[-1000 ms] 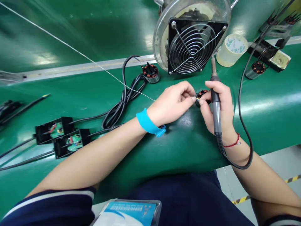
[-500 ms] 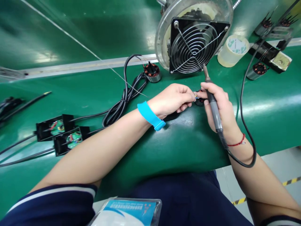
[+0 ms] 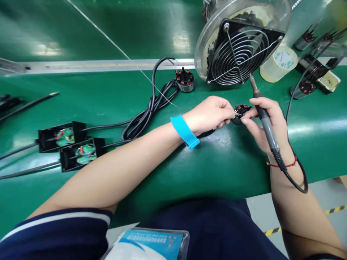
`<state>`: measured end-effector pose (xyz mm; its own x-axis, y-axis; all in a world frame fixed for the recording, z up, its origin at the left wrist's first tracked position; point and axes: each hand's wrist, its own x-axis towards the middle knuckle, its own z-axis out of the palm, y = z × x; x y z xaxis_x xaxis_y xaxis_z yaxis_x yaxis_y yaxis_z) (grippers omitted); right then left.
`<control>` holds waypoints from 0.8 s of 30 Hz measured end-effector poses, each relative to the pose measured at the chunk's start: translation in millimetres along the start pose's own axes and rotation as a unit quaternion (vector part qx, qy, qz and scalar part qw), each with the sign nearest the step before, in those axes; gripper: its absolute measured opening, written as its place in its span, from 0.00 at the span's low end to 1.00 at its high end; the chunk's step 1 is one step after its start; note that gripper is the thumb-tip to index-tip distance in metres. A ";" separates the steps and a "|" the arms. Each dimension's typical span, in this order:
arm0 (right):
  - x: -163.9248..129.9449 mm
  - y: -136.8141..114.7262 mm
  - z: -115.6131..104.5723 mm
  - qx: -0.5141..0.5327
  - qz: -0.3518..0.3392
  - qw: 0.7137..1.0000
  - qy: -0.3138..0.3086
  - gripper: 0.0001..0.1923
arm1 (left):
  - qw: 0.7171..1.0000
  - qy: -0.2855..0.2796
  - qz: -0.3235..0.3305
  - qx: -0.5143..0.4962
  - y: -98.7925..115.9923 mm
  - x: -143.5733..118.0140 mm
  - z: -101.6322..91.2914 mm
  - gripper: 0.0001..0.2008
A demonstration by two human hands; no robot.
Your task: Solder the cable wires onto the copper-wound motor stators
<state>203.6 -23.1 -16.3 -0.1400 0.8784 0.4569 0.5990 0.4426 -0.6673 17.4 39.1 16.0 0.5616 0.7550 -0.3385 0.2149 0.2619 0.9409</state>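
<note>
My left hand point(image 3: 210, 114), with a blue wrist strap point(image 3: 185, 131), pinches thin coloured wires at a small copper-wound stator coil point(image 3: 241, 110) on the green bench. My right hand point(image 3: 267, 124) holds a soldering iron point(image 3: 263, 115) along the palm, tip pointing up and away toward the fan. Its thumb and fingers also touch the coil from the right. A thin solder wire point(image 3: 130, 59) runs in from the upper left toward my left hand.
A fan with a wire grille point(image 3: 242, 47) stands just behind the hands. A second stator point(image 3: 185, 79), a bundled black cable point(image 3: 148, 112), two black housings with green boards point(image 3: 69, 146), a tape roll point(image 3: 279, 63) and more stators at right lie on the bench point(image 3: 230, 162).
The view has shifted, so everything sits further right. The soldering iron has tilted, its tip now leaning up-left. Both hands stay at the coil.
</note>
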 end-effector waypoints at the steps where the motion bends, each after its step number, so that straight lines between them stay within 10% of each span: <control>1: 1.6 -0.7 2.4 0.005 0.006 1.000 0.008 0.22 | 1.000 0.003 -0.001 0.000 0.4 0.1 0.2 0.12; 14: 11.2 -10.3 8.7 -0.195 -0.081 0.977 -0.028 0.21 | 0.999 0.022 0.006 0.038 0.8 2.8 -3.2 0.11; 24: -9.6 -16.8 3.7 -0.062 -0.005 0.998 0.013 0.26 | 0.997 0.013 0.014 0.072 0.0 1.3 -3.8 0.09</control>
<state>191.9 -38.3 -11.7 -0.1267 0.8686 0.4790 0.6909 0.4238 -0.5857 15.1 42.3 15.6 0.5494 0.7763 -0.3092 0.3131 0.1518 0.9375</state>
